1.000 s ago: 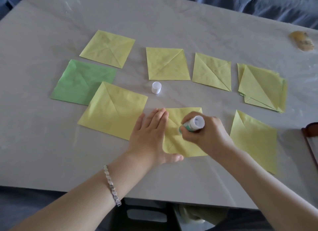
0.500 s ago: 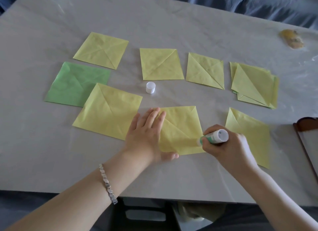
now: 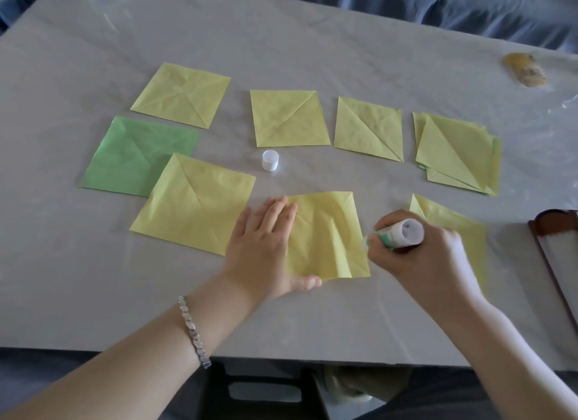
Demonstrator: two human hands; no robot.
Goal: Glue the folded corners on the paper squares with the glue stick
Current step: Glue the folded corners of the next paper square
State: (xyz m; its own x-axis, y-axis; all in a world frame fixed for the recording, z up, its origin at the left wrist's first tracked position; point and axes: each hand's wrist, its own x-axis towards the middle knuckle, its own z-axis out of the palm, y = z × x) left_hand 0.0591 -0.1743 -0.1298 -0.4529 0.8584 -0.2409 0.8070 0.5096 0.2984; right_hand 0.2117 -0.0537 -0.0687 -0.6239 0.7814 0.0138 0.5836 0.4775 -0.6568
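A yellow paper square (image 3: 328, 238) lies near the table's front, wrinkled in the middle. My left hand (image 3: 262, 247) lies flat on its left part with straight fingers, pressing it down. My right hand (image 3: 419, 260) grips a white and green glue stick (image 3: 397, 234), tip pointing left at the square's right edge. The glue stick's white cap (image 3: 270, 160) stands behind the square. Several other yellow squares lie around: one at the left (image 3: 190, 206), one under my right hand (image 3: 469, 231), two behind (image 3: 289, 119) (image 3: 366, 128).
A green square (image 3: 134, 153) and another yellow one (image 3: 181, 94) lie at the back left. A stack of yellow squares (image 3: 456, 153) sits at the back right. A dark wooden frame (image 3: 550, 231) is at the right edge, a yellowish lump (image 3: 525, 70) at the far right.
My right hand has drawn the glue stick from the square's middle to its right edge. The square now shows wrinkles. My left hand stays pressed on the paper.
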